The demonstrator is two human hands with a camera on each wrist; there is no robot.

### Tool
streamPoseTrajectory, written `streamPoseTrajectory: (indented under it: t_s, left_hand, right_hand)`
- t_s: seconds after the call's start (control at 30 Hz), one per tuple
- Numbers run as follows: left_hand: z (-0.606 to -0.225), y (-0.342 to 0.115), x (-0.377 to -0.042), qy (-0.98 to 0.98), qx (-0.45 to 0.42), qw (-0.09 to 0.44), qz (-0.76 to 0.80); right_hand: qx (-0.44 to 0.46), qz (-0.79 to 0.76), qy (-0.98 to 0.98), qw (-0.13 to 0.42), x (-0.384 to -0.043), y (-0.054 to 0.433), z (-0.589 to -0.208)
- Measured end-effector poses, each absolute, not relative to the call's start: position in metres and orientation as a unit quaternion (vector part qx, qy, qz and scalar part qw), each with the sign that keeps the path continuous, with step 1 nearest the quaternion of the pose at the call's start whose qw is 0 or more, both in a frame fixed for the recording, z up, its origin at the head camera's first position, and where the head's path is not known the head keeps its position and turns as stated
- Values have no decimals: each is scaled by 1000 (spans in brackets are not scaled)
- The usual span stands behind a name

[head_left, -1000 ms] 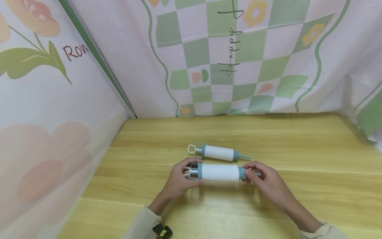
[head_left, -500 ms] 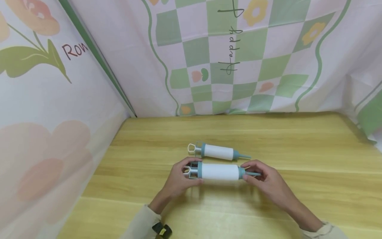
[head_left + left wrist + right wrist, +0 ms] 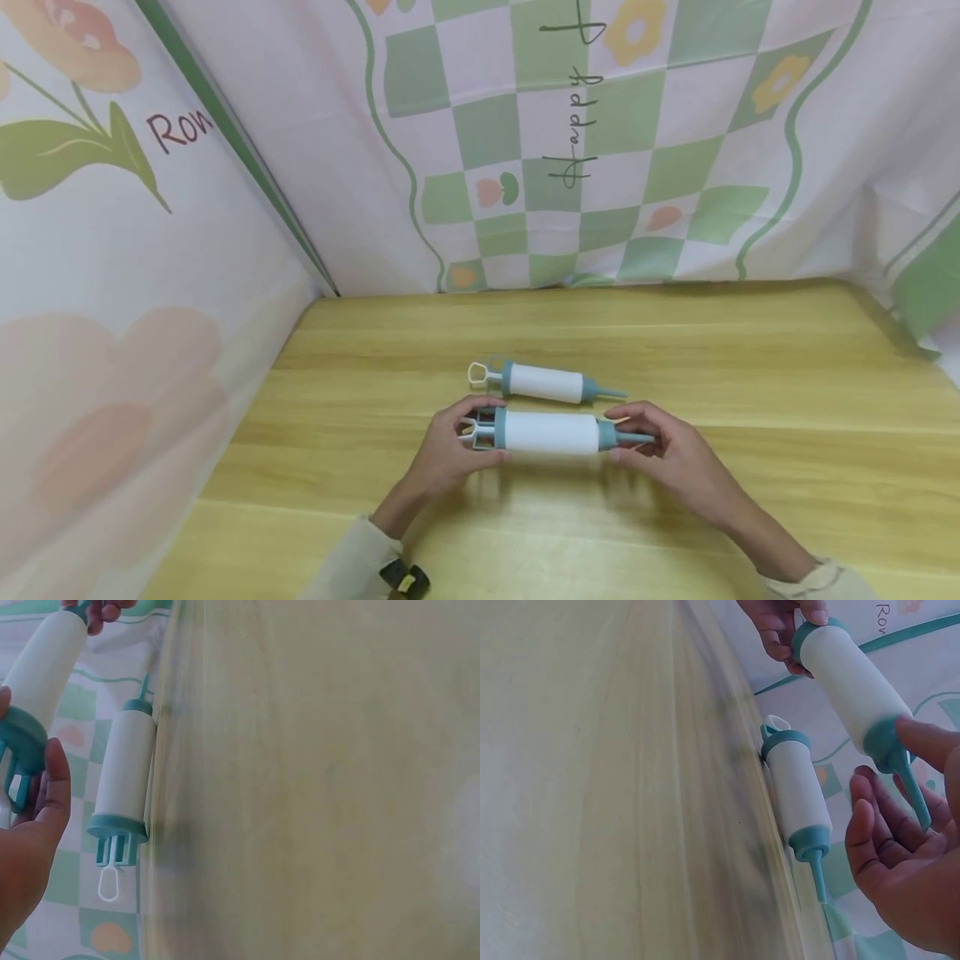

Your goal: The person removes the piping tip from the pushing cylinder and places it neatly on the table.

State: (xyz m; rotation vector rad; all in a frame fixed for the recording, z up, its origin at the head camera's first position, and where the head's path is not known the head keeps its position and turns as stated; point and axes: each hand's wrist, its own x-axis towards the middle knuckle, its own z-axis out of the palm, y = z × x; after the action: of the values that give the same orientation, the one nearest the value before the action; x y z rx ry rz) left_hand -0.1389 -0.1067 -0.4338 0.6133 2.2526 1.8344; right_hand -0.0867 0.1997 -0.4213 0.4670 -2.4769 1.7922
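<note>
Head view, left to right: a pale cloth (image 3: 247, 217) printed with flowers covers the left side and meets the back cloth (image 3: 491, 137), which has green checks, above a wood table (image 3: 360, 358).

At left, an arm in a beige sleeve (image 3: 352, 560) leads to the left hand (image 3: 442, 446). Its thumb and fingers pinch the near tube (image 3: 552, 433) at its teal collar (image 3: 500, 429), with the white plunger ring (image 3: 468, 427) in the hollow of the palm. The near tube lies level between both hands, its white barrel bare; shadows below suggest it is held off the table.

Just beyond it, apart from it, the far tube (image 3: 546, 383) lies on its side on the table, slightly slanted, nozzle to the right. No hand touches it.

At right, the right hand (image 3: 671, 450) loosely holds the near tube's other end — thumb on the teal cap (image 3: 607, 435), fingers curved about the thin nozzle (image 3: 636, 437). The right wrist view shows the thumb's contact clearly; whether every finger touches, I cannot tell.

The weak point is probably that lighter right grip. If the thumb slips from the smooth cap, the nozzle end could dip and leave the left hand carrying everything. A push away from the body could knock the far tube, whose round barrel might roll. Pressure from the left palm could also shift the plunger ring — if it slides freely, which the pictures do not show.
</note>
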Motion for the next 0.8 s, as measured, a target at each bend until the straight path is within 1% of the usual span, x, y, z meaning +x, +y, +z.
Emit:
streamPoseTrajectory:
  t_s: [0.13, 0.3, 0.47, 0.67, 0.8]
  left_hand:
    - [-434, -107, -139, 751, 206, 88, 621]
    - [-434, -107, -140, 755, 209, 85, 616]
    - [-433, -106, -140, 759, 204, 86, 612]
    - [-431, -107, -141, 760, 200, 86, 612]
    - [-430, -108, -142, 760, 198, 86, 613]
  right_hand:
    - [142, 578, -803, -2, -89, 200, -420]
    - [93, 568, -817, -20, -93, 198, -417]
    - [77, 562, -823, -11, -94, 195, -416]
    - [104, 589, -801, 2, -93, 194, -419]
    - [115, 590, -799, 27, -93, 193, -421]
